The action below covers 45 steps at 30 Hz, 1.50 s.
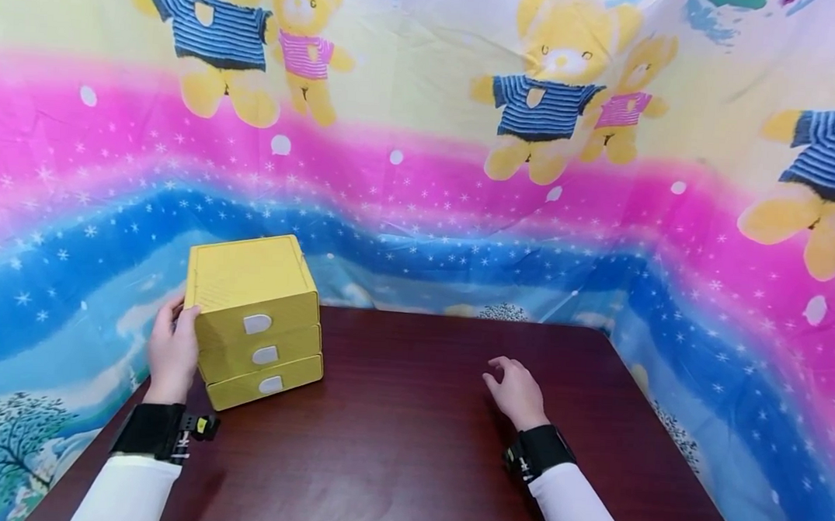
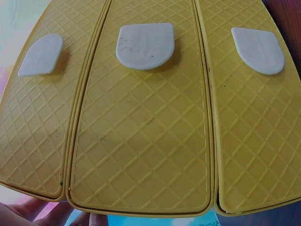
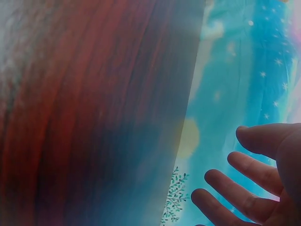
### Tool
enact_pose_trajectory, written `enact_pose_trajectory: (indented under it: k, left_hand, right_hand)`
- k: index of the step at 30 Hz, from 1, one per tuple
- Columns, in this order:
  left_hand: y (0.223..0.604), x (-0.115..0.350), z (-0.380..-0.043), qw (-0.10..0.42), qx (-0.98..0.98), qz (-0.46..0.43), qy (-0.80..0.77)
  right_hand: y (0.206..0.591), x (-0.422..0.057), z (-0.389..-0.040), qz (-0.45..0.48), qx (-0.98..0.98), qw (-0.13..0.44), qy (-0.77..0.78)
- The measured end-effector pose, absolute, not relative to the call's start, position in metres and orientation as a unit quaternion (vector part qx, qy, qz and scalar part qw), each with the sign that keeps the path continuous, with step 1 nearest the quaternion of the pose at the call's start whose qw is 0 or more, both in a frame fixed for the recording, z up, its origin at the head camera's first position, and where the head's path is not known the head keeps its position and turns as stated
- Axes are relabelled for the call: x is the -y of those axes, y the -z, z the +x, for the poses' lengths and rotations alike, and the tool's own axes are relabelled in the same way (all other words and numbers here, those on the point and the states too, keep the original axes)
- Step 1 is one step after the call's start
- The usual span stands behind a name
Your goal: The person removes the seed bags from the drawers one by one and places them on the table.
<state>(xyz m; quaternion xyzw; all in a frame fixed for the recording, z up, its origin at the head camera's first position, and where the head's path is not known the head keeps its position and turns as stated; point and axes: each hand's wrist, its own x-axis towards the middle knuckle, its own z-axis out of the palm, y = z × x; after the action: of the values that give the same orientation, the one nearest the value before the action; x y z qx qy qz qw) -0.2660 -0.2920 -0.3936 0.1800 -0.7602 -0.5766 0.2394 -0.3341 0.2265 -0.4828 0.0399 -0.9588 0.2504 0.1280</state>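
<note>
A yellow three-drawer storage box [image 1: 249, 272] stands at the left of the dark table, its fronts toward me. Each drawer front has a diamond-patterned face and a white rounded pull [image 2: 146, 46]. The lowest front [image 1: 233, 392] looks slightly forward of the ones above. My left hand [image 1: 173, 351] holds the box at its left side, thumb by the upper front corner; its other fingers [image 2: 54, 215] are partly hidden by the box. Well to the right, my right hand [image 1: 517, 393] is over the table with nothing in it, its fingers [image 3: 240, 190] spread and loosely bent.
The reddish-brown table [image 1: 395, 446] extends between and in front of both hands. A printed cloth [image 1: 420, 191] with bears and snowflakes hangs close behind it and along both sides. Each wrist wears a black strap [image 1: 147, 431] with a small camera.
</note>
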Motion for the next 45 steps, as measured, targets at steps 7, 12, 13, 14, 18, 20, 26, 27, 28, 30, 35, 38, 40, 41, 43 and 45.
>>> enact_pose_trajectory:
  k: [7, 12, 13, 14, 18, 20, 26, 27, 28, 30, 35, 38, 40, 41, 43, 45]
  left_hand:
    - [0.395, 0.282, -0.272, 0.243, 0.768, 0.163, 0.57]
    - [0.397, 0.271, -0.276, 0.237, 0.77, 0.139, 0.576]
    - [0.398, 0.269, -0.277, 0.236, 0.77, 0.135, 0.578]
    - [0.398, 0.266, -0.279, 0.238, 0.771, 0.131, 0.576]
    - [0.399, 0.253, -0.284, 0.238, 0.774, 0.12, 0.575]
    - [0.399, 0.246, -0.286, 0.234, 0.772, 0.113, 0.58]
    - [0.399, 0.227, -0.29, 0.215, 0.767, 0.098, 0.597]
    - [0.4, 0.224, -0.291, 0.213, 0.767, 0.096, 0.598]
    - [0.4, 0.222, -0.292, 0.213, 0.766, 0.094, 0.599]
    - [0.399, 0.217, -0.294, 0.211, 0.767, 0.09, 0.599]
    - [0.398, 0.203, -0.299, 0.2, 0.767, 0.078, 0.605]
    - [0.398, 0.196, -0.303, 0.192, 0.769, 0.07, 0.606]
    - [0.399, 0.191, -0.305, 0.186, 0.769, 0.065, 0.608]
    - [0.399, 0.188, -0.307, 0.184, 0.769, 0.061, 0.609]
    - [0.4, 0.183, -0.31, 0.178, 0.769, 0.055, 0.611]
    - [0.4, 0.177, -0.312, 0.172, 0.769, 0.048, 0.613]
  right_hand:
    - [0.483, -0.227, -0.333, 0.043, 0.958, 0.125, -0.253]
    - [0.482, -0.227, -0.332, 0.04, 0.959, 0.119, -0.253]
    - [0.483, -0.228, -0.332, 0.039, 0.96, 0.118, -0.252]
    - [0.483, -0.228, -0.332, 0.038, 0.96, 0.116, -0.251]
    - [0.486, -0.228, -0.331, 0.035, 0.962, 0.11, -0.248]
    - [0.487, -0.228, -0.331, 0.034, 0.963, 0.108, -0.246]
    - [0.489, -0.229, -0.329, 0.034, 0.963, 0.109, -0.246]
    - [0.488, -0.229, -0.329, 0.034, 0.963, 0.109, -0.246]
    - [0.488, -0.23, -0.329, 0.035, 0.963, 0.109, -0.245]
    - [0.488, -0.231, -0.329, 0.037, 0.963, 0.109, -0.245]
    - [0.487, -0.233, -0.328, 0.042, 0.962, 0.113, -0.245]
    - [0.486, -0.233, -0.328, 0.043, 0.962, 0.115, -0.245]
    - [0.486, -0.232, -0.329, 0.043, 0.962, 0.116, -0.244]
    - [0.486, -0.232, -0.329, 0.043, 0.962, 0.116, -0.244]
    - [0.485, -0.232, -0.329, 0.043, 0.962, 0.117, -0.244]
    - [0.484, -0.233, -0.328, 0.044, 0.961, 0.118, -0.246]
